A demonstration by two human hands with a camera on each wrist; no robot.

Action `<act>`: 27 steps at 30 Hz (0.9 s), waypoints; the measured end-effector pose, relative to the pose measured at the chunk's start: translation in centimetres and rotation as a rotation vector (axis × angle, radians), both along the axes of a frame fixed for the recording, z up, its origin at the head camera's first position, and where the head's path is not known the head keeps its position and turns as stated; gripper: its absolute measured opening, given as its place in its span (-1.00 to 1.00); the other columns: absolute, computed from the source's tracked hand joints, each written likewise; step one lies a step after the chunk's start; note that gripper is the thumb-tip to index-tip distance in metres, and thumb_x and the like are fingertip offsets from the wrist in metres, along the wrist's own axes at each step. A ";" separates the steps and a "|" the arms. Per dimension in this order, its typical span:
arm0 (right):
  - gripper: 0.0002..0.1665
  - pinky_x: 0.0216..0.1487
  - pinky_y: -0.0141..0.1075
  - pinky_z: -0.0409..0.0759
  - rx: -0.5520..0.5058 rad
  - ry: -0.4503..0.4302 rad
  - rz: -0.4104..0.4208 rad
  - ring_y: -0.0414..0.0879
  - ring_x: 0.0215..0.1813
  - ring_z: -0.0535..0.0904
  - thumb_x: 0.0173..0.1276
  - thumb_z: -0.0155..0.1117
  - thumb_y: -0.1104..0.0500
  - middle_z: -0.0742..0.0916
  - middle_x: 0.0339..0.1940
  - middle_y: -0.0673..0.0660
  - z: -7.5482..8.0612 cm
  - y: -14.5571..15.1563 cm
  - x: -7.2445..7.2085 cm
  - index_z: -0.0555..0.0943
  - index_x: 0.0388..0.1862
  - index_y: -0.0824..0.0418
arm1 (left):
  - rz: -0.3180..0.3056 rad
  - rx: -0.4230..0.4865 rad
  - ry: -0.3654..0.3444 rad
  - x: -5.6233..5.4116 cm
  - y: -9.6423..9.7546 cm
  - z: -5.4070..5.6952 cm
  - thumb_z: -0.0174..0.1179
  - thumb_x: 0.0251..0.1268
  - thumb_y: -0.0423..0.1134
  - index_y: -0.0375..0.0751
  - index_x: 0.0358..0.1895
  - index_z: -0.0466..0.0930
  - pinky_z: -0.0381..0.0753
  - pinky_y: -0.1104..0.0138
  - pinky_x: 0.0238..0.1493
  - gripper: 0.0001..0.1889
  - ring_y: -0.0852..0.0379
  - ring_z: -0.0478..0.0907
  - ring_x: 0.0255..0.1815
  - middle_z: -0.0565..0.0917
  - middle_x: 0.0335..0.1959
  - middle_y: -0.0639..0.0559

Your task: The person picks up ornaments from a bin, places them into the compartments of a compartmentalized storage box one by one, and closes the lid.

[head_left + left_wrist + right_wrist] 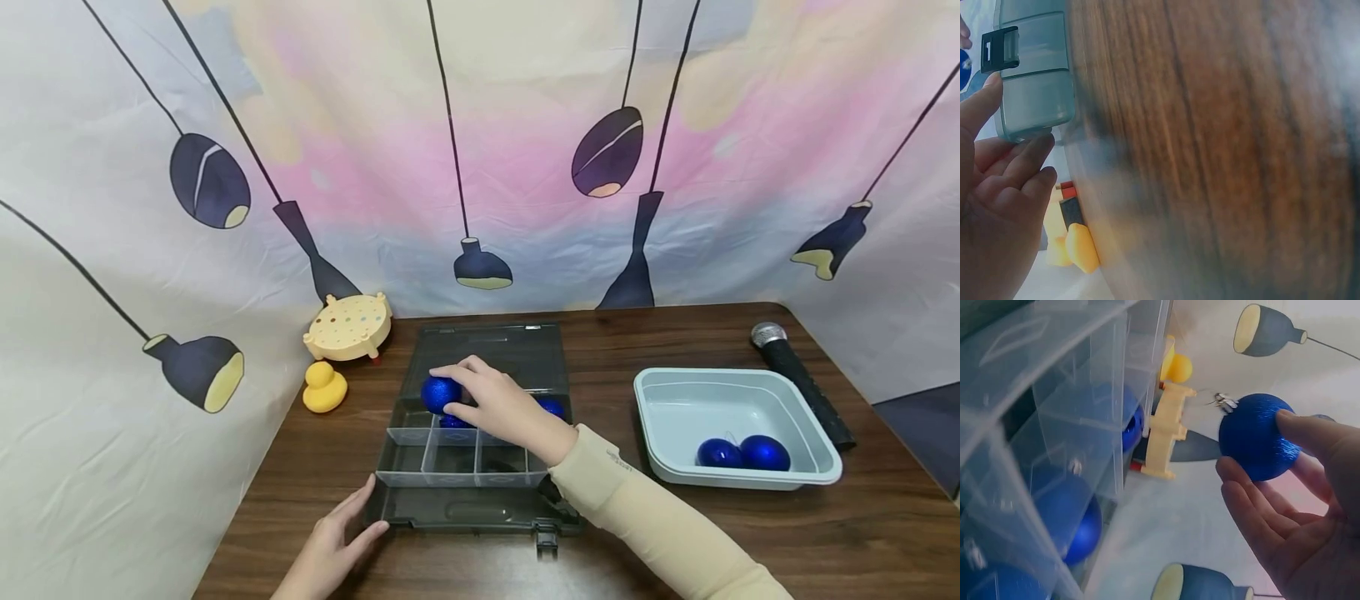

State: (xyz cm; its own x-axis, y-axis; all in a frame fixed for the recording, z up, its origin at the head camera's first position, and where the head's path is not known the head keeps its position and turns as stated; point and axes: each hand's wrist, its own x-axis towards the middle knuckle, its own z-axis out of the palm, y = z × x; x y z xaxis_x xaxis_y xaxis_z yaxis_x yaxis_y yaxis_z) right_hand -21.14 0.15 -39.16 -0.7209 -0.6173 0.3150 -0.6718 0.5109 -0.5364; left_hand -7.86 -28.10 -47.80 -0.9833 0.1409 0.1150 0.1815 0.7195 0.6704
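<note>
My right hand (498, 404) pinches a glittery blue Christmas ball (440, 394) above the back row of a dark see-through compartment box (450, 479), whose lid lies back. In the right wrist view, the held ball shows its silver cap and the thumb and fingers around it. Other blue balls sit in the back compartments, one of them a ball (551, 407) at the right, partly hidden by my right hand. The near compartments show no balls. My left hand (333, 533) rests against the box's front left corner, thumb at the front and fingers along the side.
A pale blue tray (652, 450) at the right holds two blue balls (763, 452). Behind it lies a black microphone (798, 379). At the left stand a yellow rubber duck (324, 387) and a round cream stand with dots (348, 325). A latch (547, 540) sticks out in front.
</note>
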 end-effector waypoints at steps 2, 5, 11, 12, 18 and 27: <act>-0.35 -0.06 -0.29 0.59 -0.016 -0.012 -0.005 -0.11 -0.09 0.57 0.38 0.23 -0.05 0.51 0.12 0.04 -0.1 -0.5 -0.1 0.34 0.43 -0.09 | 0.001 0.001 -0.006 -0.1 0.0 0.1 0.32 0.25 -0.14 -0.39 0.34 0.34 0.38 -0.06 0.19 -0.33 -0.15 0.38 0.26 0.45 0.27 -0.26; -0.36 -0.01 -0.26 0.59 -0.017 -0.024 -0.016 -0.11 -0.06 0.58 0.36 0.26 -0.06 0.54 0.12 0.05 -0.3 -1.3 -0.3 0.37 0.40 -0.06 | 0.004 0.008 -0.025 -0.1 0.1 0.1 0.31 0.25 -0.13 -0.40 0.34 0.33 0.37 -0.05 0.19 -0.33 -0.16 0.37 0.26 0.43 0.28 -0.27; -0.38 0.11 -0.18 0.55 0.054 -0.033 -0.060 -0.09 0.05 0.59 0.31 0.31 -0.07 0.59 0.11 0.09 -0.7 -2.8 -0.4 0.42 0.31 0.01 | 0.013 0.014 -0.039 -0.1 0.2 0.2 0.31 0.25 -0.13 -0.40 0.34 0.34 0.37 -0.04 0.20 -0.33 -0.17 0.37 0.26 0.43 0.28 -0.28; -0.39 0.10 -0.18 0.56 0.068 -0.021 -0.073 -0.09 0.05 0.60 0.31 0.31 -0.08 0.60 0.10 0.09 -0.7 -3.1 -0.4 0.42 0.30 0.03 | 0.013 0.012 -0.037 -0.1 0.2 0.2 0.31 0.25 -0.13 -0.40 0.34 0.34 0.37 -0.04 0.20 -0.33 -0.17 0.37 0.26 0.43 0.28 -0.28; -0.40 -0.05 -0.22 0.64 0.171 0.122 -0.174 -0.10 -0.08 0.66 0.30 0.30 -0.16 0.67 -0.01 0.09 -1.3 -4.4 -0.5 0.46 0.21 0.09 | 0.011 0.015 -0.029 0.0 0.1 0.3 0.31 0.25 -0.14 -0.40 0.34 0.33 0.37 -0.05 0.20 -0.34 -0.17 0.37 0.26 0.43 0.28 -0.28; -0.39 -0.42 -0.31 0.65 0.326 0.260 -0.265 -0.14 -0.33 0.67 0.26 0.22 -0.32 0.72 -0.27 0.03 -1.8 -6.0 -0.5 0.48 -0.02 0.14 | 0.012 0.019 -0.022 0.1 0.1 0.3 0.31 0.25 -0.16 -0.40 0.34 0.34 0.37 -0.05 0.20 -0.35 -0.16 0.37 0.26 0.43 0.28 -0.27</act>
State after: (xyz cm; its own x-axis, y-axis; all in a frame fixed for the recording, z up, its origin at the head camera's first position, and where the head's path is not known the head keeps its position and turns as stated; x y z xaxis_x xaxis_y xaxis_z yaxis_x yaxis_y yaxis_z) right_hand -21.63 -5.88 -41.01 -0.7899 -0.5195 0.3258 -0.5861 0.7959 -0.1519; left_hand -7.73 -28.00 -47.50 -0.9873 0.1267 0.0962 0.1580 0.7087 0.6876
